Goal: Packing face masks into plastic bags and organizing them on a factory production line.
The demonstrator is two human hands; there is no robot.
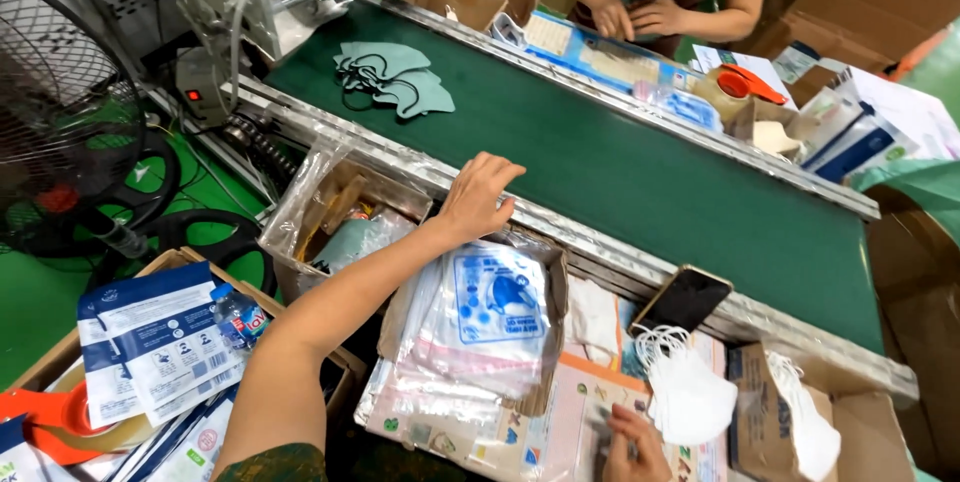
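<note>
Left hand (480, 197) stretches toward one o'clock, fingers loosely apart on the conveyor rail (560, 227); right hand (632, 447) lies flat, fingers together, on packets (560, 422).

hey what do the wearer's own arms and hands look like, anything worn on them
Both hands are bare: no gloves, rings or watch show. The left arm is bare up to a short dark green patterned sleeve. Only the right hand shows, so its sleeve cannot be seen.

open green belt (620, 157), masks (395, 82) upstream
</note>
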